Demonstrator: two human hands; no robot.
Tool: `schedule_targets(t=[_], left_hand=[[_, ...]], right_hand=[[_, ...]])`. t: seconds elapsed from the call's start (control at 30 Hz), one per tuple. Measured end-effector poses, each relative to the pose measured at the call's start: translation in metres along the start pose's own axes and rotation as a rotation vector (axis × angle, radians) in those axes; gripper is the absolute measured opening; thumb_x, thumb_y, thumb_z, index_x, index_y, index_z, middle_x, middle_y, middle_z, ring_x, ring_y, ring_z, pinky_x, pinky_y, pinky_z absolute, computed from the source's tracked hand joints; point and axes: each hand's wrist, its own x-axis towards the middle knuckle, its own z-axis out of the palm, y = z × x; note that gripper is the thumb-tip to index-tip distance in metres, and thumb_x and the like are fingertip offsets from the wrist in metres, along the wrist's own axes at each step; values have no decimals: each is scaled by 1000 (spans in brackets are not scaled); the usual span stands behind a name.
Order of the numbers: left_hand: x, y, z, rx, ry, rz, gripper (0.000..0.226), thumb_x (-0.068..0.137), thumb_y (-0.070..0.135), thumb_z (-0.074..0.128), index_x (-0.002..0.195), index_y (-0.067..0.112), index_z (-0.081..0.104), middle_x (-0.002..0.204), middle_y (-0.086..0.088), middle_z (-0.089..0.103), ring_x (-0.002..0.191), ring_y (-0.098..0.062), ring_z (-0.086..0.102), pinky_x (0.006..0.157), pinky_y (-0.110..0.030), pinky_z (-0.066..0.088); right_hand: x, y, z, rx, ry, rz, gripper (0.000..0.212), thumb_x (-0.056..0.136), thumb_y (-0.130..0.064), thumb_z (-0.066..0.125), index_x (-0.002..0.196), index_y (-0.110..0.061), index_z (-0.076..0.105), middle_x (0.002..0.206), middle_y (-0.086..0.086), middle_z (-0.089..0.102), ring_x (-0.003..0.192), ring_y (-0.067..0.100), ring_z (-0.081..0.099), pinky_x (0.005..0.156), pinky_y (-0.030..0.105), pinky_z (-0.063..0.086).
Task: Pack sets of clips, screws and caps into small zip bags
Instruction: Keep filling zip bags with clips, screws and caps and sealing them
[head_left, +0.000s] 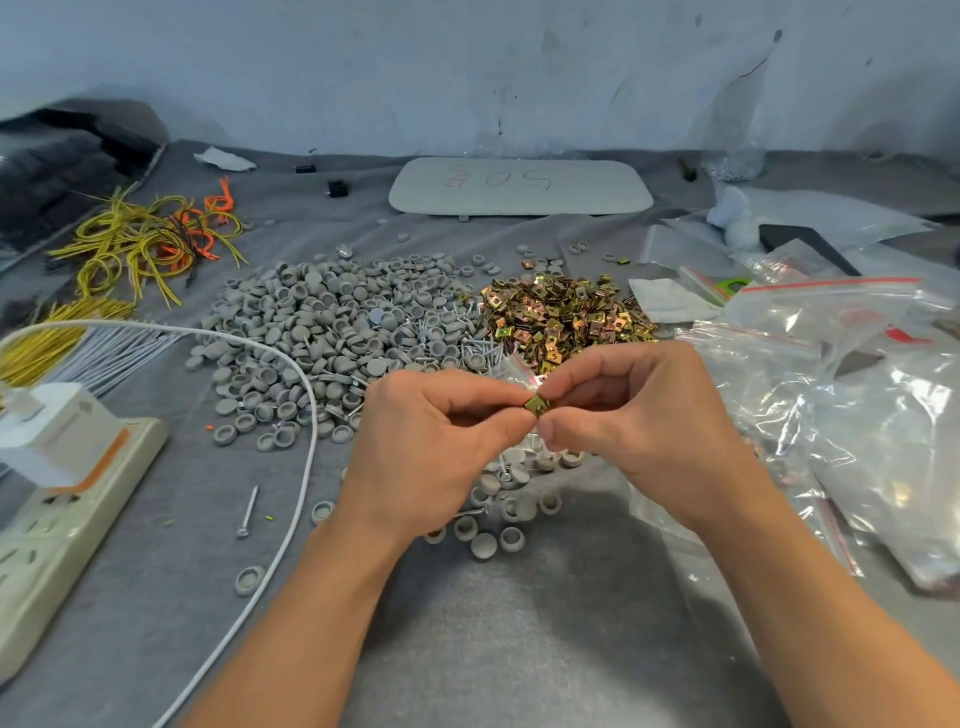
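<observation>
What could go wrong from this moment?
The clip, pinched only by the fingertips of the left hand and right hand, could slip and fall among the loose caps below. The small zip bag behind the fingers looks crumpled, so the clip might miss its mouth.

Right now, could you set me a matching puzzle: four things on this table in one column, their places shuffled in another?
Things:
1. heap of grey round plastic caps
2. heap of gold square metal clips
3. cream plastic power strip
4. clear plastic zip bags

Places:
a. far right
b. near left edge
c. left of centre
d. right of centre

Pairs: 1-c, 2-d, 3-b, 4-a
</observation>
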Motion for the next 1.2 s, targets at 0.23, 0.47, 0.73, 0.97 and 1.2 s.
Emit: schedule_targets(t=[0.23, 0.47, 0.73, 0.97, 1.2], left_hand=[[1, 1, 2, 16, -61, -28, 14, 84, 31, 78, 93, 40, 81, 77, 16, 77, 73, -11, 76, 69, -42, 64], [0, 1, 2, 37, -4, -27, 17, 80, 29, 79, 88, 45, 80, 77, 21, 76, 72, -3, 75, 64, -22, 60], [3, 0, 2, -31, -32, -123, 12, 78, 39, 77, 89, 40, 82, 83, 17, 78, 81, -3, 75, 69, -24, 60], [4, -1, 2, -140, 16, -127, 29, 86, 3, 80, 94, 31, 82, 86, 11, 80, 81, -6, 77, 70, -16, 58], [3, -2, 6, -59, 9, -106, 37, 87, 1, 78, 104, 34, 79, 94, 14, 80, 92, -5, 76, 81, -21, 60]], right_hand=[[-1, 2, 3, -111, 101, -28, 20, 73, -8, 90, 82, -23, 81, 71, -3, 78, 63, 18, 75, 57, 26, 59], [1, 2, 7, -96, 79, -3, 16, 76, -7, 88, 82, -20, 80, 72, -2, 78, 65, 18, 75, 60, 27, 59], [-2, 3, 18, -176, 139, -70, 17, 77, -7, 88, 74, -20, 79, 65, -4, 74, 58, 18, 71, 52, 24, 53], [1, 3, 18, -50, 115, 61, 14, 79, -8, 87, 77, -20, 80, 67, 2, 76, 62, 21, 74, 58, 26, 56], [-2, 5, 23, -238, 191, 18, 19, 77, -10, 87, 75, -26, 77, 66, -9, 74, 60, 9, 71, 54, 20, 54]])
